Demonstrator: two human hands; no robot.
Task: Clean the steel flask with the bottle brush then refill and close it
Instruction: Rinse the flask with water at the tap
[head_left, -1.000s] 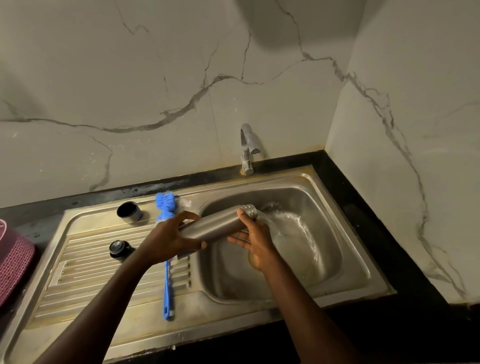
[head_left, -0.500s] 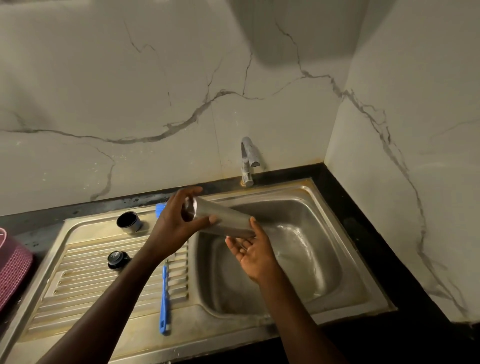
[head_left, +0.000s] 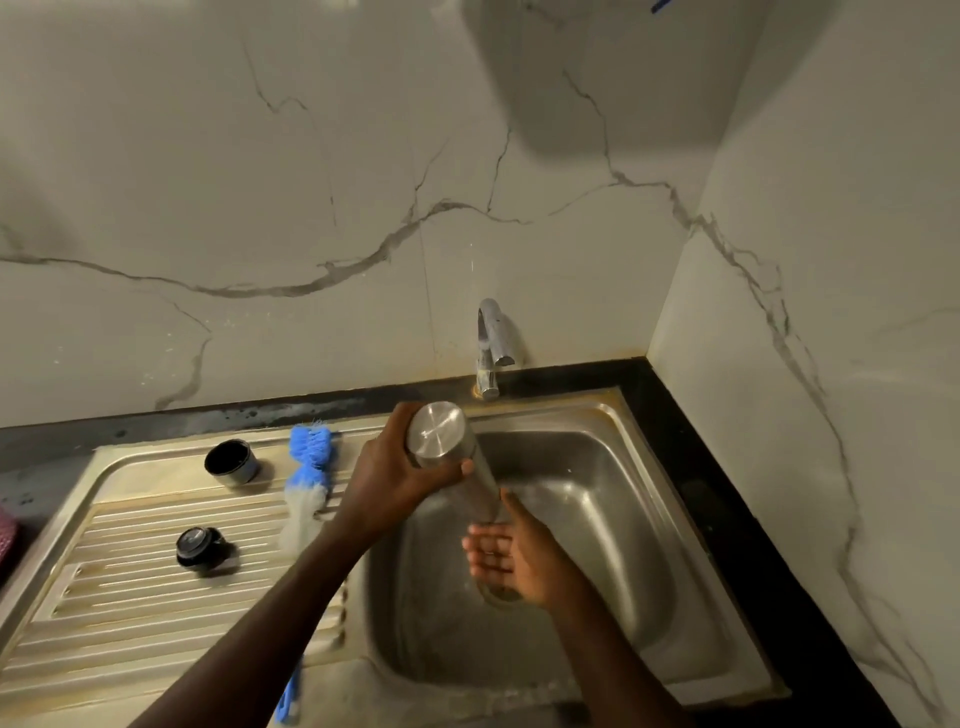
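The steel flask (head_left: 451, 457) is upended over the sink basin (head_left: 613, 499), its round base toward me and its mouth pointing down. My left hand (head_left: 395, 478) grips it near the base. My right hand (head_left: 511, 558) is held palm-up with relaxed fingers just under the flask's mouth. The blue bottle brush (head_left: 306, 473) lies on the ribbed drainboard (head_left: 130, 571), bristles toward the wall, partly hidden by my left arm. A steel cup lid (head_left: 232, 462) and a black stopper (head_left: 197, 548) sit on the drainboard to the left.
A chrome tap (head_left: 491, 348) stands at the back of the basin against the marble wall. A black counter edge runs along the right. Something pink shows at the far left edge (head_left: 6, 540).
The flask has swung from lying sideways and pouring water to base-up, mouth-down. My right hand let go of the neck and now sits open beneath the mouth. The water flow has stopped.
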